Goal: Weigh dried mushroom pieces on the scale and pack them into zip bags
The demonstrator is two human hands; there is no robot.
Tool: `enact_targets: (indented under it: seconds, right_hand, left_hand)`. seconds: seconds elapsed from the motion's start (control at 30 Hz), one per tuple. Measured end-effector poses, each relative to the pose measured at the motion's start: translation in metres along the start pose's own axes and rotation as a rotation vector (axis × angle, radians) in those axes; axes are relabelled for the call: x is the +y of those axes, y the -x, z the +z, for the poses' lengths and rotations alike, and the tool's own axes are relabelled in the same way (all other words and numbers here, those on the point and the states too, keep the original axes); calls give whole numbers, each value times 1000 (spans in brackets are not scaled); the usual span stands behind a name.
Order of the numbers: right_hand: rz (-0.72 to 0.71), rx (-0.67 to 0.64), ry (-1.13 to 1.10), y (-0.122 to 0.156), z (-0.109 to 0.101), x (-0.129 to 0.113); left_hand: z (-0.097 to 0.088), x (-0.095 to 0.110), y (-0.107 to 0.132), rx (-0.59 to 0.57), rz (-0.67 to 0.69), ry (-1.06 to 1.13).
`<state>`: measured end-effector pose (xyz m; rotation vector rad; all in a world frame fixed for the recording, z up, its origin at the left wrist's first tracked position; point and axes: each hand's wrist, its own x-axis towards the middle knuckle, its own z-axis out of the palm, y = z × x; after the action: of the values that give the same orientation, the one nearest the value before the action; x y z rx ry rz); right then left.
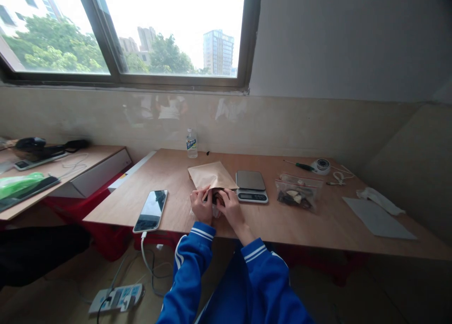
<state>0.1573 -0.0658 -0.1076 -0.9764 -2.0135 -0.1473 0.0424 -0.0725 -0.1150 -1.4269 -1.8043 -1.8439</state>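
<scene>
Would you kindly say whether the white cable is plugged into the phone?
Plugged in: the white cable joins the near edge of the smartphone.

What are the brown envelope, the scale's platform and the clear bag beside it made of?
Brown envelope: probably matte kraft paper, tan with creased folds.
Scale's platform: perhaps metal, grey with a dull sheen.
Clear bag: likely thin glossy plastic, see-through with crinkled highlights.
</scene>
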Motion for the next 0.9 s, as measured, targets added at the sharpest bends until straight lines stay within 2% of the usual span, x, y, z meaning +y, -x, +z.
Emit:
enact_targets:
  seconds: [0.17,0.33,0.43,0.57,0.63,0.73,0.83,0.9]
  right_hand:
    - [-98,56,-29,9,-9,11]
    - [-142,46,0,20,-26,28]
    - [-106,18,-42,29,-37,37]
    - [-6,-33,-203,37,-53,42]
    - [81,-35,-273,30,-61,46]
    - [218,61,-302,4,-65,64]
    - [310,152,-277,-29,-54,97]
    - [328,80,-248,-45,-40,120]
  left_hand:
    - [1,2,0,-18,2,-9]
    - [2,4,0,-47,18,-31]
    - [3,5,0,-58,20,-40]
    - [3,5,0,-46,11,-32]
    - [3,5,0,-47,6,-33]
    - [3,5,0,-50,-3,-38]
    - [3,4,0,-54,-11,-45]
    - [3,3,0,-58,-15,-48]
